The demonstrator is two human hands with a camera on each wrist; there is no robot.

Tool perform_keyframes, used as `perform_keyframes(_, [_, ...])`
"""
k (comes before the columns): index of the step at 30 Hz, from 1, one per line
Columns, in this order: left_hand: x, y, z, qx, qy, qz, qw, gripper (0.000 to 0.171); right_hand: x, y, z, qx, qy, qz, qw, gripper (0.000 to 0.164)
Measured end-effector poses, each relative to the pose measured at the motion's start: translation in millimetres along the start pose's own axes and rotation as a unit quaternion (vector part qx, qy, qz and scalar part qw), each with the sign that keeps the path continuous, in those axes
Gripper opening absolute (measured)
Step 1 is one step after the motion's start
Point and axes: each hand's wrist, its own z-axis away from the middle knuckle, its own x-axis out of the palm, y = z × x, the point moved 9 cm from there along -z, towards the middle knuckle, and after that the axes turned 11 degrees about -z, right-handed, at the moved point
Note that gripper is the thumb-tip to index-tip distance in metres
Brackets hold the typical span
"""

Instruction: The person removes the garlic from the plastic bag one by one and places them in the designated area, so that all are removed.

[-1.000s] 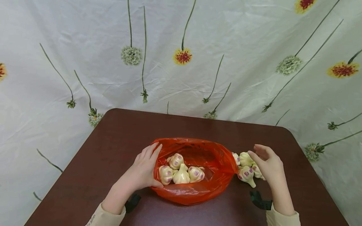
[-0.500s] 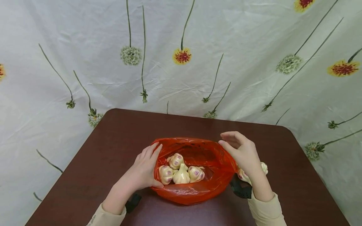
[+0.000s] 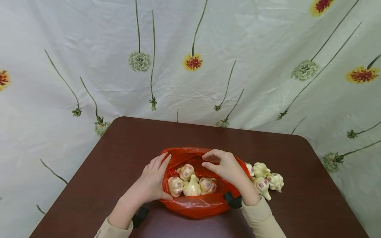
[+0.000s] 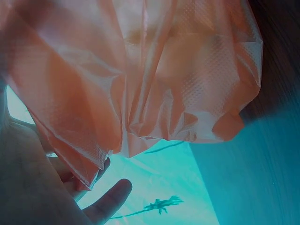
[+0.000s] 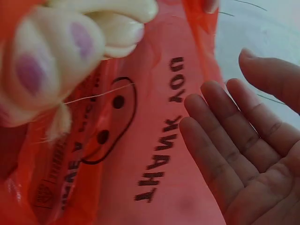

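A red plastic bag lies with its mouth open on the table, and several garlic bulbs sit inside it. My left hand holds the bag's left edge, its thumb at the front rim and its fingers along the side. In the left wrist view, bag film hangs beside the fingers and covers part of them. My right hand is over the right part of the bag's mouth with nothing in it. The right wrist view shows its straightened fingers near the printed bag wall and a garlic bulb.
Several more garlic bulbs lie in a cluster on the table right of the bag. The dark brown table has rounded far corners. A pale floral cloth hangs behind it.
My right hand has moved left, from above the loose garlic bulbs to over the bag's mouth, uncovering the cluster. The left hand stays at the bag's left edge.
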Motion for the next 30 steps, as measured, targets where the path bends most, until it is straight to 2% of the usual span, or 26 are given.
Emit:
perform_keyframes(7, [3.5,3.6,1.8,0.011,0.009,0.0,0.9999,0.124,21,29,1,0.028,-0.046,0.003,0.999,0.022])
perform_keyframes(14, [1.6,3.7,1.0,0.013,0.016,-0.006,0.9998,0.123,31,51,9,0.067,-0.107,-0.004,0.992,0.043])
perform_keyframes(19, [1.2,3.9,0.6,0.016,0.019,-0.011,0.9996,0.123,39,58,14,0.078,-0.148,0.02,0.986,0.052])
perform_keyframes(30, [1.5,3.1,0.0,0.01,0.004,-0.008,0.9999,0.123,49,70,16,0.078,-0.161,0.037,0.983,0.057])
